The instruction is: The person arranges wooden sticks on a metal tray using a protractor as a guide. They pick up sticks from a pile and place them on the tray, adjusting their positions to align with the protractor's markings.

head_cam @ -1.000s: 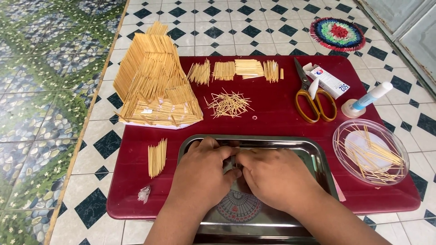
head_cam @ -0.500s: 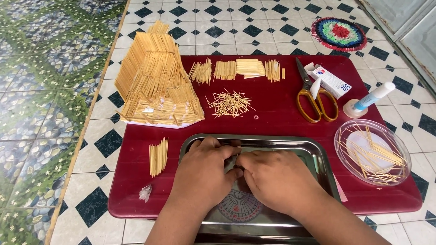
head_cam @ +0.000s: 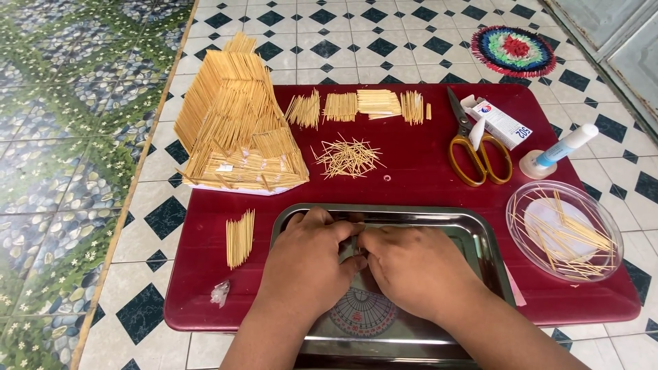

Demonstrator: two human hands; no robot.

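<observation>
Right, down at six o'clock: left hand [head_cam: 305, 264] and right hand [head_cam: 411, 270] pressed knuckle to knuckle over the steel tray [head_cam: 483, 240], fingertips pinched on something small and hidden between them — what exactly, impossible to tell. Best kept low over the tray, grip light, wrists steady. Out at nine o'clock, a short toothpick bundle [head_cam: 240, 238]. At three o'clock, a clear dish [head_cam: 563, 229] of sticks. Further up at twelve, loose toothpicks [head_cam: 347, 156]; at eleven, the stick-built house [head_cam: 236, 127]; at one, yellow-handled scissors [head_cam: 476, 147].

Yellow-handled scissors [head_cam: 480, 152]; glue bottle [head_cam: 556, 155]; round crocheted mat [head_cam: 513, 51].
</observation>
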